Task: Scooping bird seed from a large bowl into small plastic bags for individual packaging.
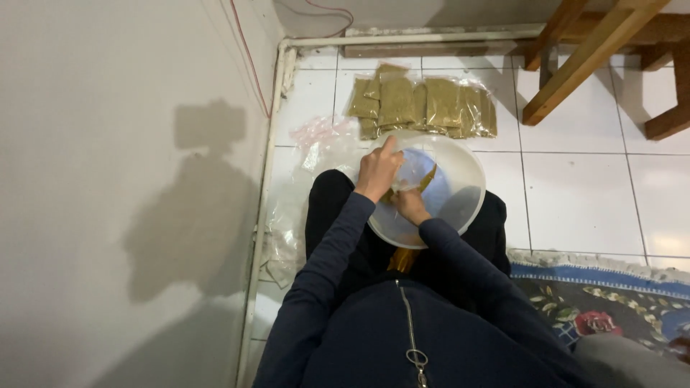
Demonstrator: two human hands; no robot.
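Note:
A white round plastic basin (467,179) rests on my lap as I sit on the floor. My left hand (378,169) holds up the mouth of a small clear plastic bag (411,169) over the basin. My right hand (410,205) is down inside the basin, under the bag, with its fingers closed around greenish-brown powder or the bag's lower part; which one is hard to tell. A yellow-brown strip shows in the basin beside the bag.
Several filled clear bags of olive-brown powder (424,106) lie in a row on the white tiled floor ahead. Empty clear bags (316,140) are heaped by the wall at left. Wooden furniture legs (582,57) stand at upper right; a patterned rug (611,302) at lower right.

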